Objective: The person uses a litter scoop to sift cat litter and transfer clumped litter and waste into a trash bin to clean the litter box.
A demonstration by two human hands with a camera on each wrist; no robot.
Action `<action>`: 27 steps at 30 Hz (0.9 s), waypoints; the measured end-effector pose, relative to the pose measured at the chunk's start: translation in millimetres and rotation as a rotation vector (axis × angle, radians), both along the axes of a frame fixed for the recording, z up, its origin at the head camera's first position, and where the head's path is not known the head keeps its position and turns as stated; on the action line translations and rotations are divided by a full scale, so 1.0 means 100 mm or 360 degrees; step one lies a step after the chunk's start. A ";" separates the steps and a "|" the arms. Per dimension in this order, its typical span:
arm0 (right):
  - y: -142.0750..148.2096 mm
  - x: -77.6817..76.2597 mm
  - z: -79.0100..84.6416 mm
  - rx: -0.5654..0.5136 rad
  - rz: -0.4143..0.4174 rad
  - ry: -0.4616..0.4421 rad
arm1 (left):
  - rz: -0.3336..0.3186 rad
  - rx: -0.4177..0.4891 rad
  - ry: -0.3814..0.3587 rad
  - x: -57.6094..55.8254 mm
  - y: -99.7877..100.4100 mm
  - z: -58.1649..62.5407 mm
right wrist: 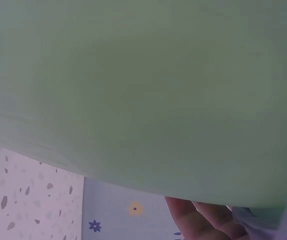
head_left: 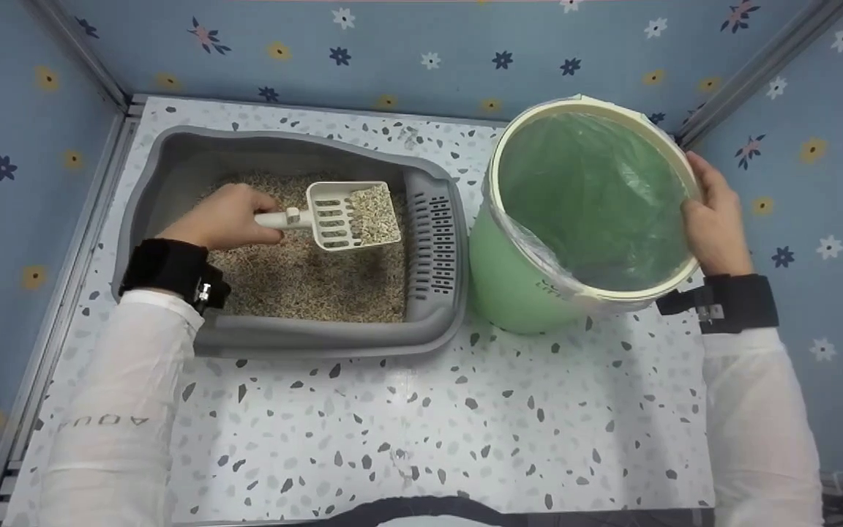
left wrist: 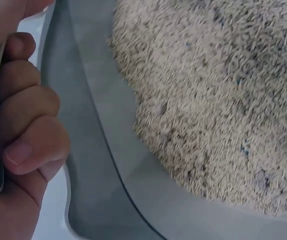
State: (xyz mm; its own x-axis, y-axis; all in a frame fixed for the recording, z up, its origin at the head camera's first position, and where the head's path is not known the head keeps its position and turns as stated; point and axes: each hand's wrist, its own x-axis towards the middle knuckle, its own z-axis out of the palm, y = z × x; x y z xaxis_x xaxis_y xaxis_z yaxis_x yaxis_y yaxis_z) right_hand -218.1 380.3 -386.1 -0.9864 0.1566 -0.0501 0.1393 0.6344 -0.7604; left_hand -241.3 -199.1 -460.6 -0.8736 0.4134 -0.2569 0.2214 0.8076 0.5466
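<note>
Left hand [head_left: 225, 217] is gripping scoop [head_left: 345, 214] w/ litter over litter box [head_left: 436, 256]; right hand [head_left: 714, 219] is gripping bin [head_left: 531, 285] rim, tilting it. Next, prob.: carrying load right of box, into bin.

The only writing that can be read is on the left sleeve [head_left: 118, 410] of the white garment in the head view: pale grey capital letters, seen upside down, that spell "AQUA". A dark mark shows through the plastic on the green bucket [head_left: 538, 293], but it is too blurred to read.
</note>
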 end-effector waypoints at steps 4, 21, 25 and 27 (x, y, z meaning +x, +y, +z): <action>0.00 0.00 0.01 -0.0011 -0.0006 -0.0027 | 0.0063 0.0031 0.0029 0.03 -0.06 0.09; -0.01 0.02 0.03 -0.0012 -0.0013 -0.0039 | 0.0346 0.0330 0.0023 0.28 -0.24 0.06; -0.02 0.02 0.02 -0.0012 -0.0008 -0.0006 | 0.0384 0.0328 0.0011 0.29 -0.25 0.07; -0.02 0.02 0.02 -0.0017 -0.0010 -0.0006 | 0.0394 0.0317 0.0011 0.30 -0.26 0.08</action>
State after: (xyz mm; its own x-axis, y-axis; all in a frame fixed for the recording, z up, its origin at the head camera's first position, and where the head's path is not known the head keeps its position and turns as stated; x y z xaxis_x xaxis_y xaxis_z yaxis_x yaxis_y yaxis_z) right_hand -216.4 378.6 -384.0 -0.9852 0.1622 -0.0557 0.1463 0.6254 -0.7665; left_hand -211.7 -224.7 -452.6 -0.9554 0.2294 -0.1859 0.0357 0.7147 0.6985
